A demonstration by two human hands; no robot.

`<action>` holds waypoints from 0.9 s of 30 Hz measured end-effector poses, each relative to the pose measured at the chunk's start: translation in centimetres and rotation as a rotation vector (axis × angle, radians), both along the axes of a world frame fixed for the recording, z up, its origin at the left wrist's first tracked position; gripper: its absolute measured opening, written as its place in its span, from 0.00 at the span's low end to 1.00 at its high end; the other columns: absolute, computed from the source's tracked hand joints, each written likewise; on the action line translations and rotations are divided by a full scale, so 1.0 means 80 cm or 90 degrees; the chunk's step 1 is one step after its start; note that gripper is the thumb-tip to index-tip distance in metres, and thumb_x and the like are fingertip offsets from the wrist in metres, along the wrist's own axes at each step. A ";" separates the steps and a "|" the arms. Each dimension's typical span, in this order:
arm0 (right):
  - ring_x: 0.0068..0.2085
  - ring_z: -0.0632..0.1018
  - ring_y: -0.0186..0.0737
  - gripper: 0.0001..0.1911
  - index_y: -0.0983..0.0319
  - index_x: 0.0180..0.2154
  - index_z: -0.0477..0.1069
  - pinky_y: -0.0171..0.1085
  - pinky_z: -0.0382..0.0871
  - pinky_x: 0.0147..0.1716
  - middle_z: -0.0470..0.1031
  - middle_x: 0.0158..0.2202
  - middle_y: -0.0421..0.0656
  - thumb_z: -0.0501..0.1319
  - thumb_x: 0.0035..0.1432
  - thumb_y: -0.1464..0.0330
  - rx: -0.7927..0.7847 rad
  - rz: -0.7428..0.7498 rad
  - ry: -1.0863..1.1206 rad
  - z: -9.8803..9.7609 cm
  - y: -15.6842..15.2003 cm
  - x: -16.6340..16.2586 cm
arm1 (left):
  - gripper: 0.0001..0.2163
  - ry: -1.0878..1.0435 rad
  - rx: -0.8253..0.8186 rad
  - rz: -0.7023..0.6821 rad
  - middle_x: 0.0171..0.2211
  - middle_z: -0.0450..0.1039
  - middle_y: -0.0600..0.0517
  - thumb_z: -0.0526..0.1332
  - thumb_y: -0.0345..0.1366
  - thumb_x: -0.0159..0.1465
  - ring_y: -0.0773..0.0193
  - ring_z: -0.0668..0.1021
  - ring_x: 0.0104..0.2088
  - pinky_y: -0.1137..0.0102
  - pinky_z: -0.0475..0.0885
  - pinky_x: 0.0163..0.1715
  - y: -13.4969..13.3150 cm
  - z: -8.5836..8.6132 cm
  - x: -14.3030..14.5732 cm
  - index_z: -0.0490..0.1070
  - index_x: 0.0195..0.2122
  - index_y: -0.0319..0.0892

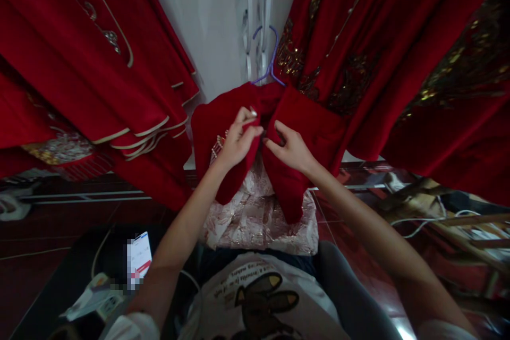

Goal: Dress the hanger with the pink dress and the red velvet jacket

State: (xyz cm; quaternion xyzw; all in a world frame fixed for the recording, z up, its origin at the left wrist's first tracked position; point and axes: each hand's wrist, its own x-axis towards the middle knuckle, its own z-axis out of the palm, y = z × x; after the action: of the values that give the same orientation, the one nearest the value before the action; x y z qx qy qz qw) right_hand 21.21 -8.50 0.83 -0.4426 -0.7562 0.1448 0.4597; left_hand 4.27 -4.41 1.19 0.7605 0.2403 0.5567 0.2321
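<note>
A short red jacket [311,125] hangs from a purple hanger [273,64] in front of me, its front parted in the middle. My left hand [239,141] is closed at the left front edge, near the neckline. Opposite it, my right hand [292,150] pinches the right front edge between thumb and fingers. The fingertips of both hands are close together, and the cloth partly hides them. Beaded trim [217,147] shows beside my left hand. Under the jacket, a pale pink shiny fabric [263,223] spreads over my lap.
Red garments with pale piping [131,95] hang at the left. Red garments with gold sequins [398,64] hang at the right. A lit phone [140,260] lies on a dark surface at lower left. Wooden slats and a white cable [418,226] are at lower right.
</note>
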 end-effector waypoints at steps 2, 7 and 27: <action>0.26 0.63 0.32 0.06 0.59 0.31 0.61 0.33 0.57 0.26 0.63 0.25 0.35 0.59 0.55 0.66 -0.024 0.037 -0.038 -0.002 -0.003 -0.001 | 0.11 0.106 0.015 -0.092 0.31 0.65 0.52 0.58 0.32 0.63 0.65 0.71 0.34 0.69 0.69 0.36 -0.006 -0.008 0.005 0.63 0.22 0.41; 0.27 0.67 0.31 0.11 0.58 0.32 0.57 0.31 0.62 0.28 0.65 0.27 0.34 0.61 0.53 0.67 -0.049 0.051 0.067 -0.022 -0.002 -0.002 | 0.09 0.123 0.025 0.003 0.29 0.64 0.53 0.60 0.27 0.57 0.66 0.71 0.33 0.70 0.68 0.36 -0.007 -0.033 -0.004 0.62 0.22 0.41; 0.40 0.79 0.36 0.15 0.58 0.38 0.69 0.39 0.75 0.45 0.77 0.38 0.42 0.68 0.52 0.60 -0.052 0.020 0.374 -0.040 0.006 -0.018 | 0.09 0.204 -0.012 0.122 0.42 0.76 0.50 0.58 0.27 0.61 0.62 0.78 0.41 0.67 0.73 0.43 -0.022 -0.042 -0.010 0.67 0.42 0.44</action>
State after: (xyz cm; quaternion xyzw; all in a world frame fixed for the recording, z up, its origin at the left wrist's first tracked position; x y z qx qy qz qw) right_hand 19.80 -8.03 -2.39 -0.3879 -0.5910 0.3045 0.6384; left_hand 3.43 -6.14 -2.17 0.8110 0.3509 0.4454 0.1438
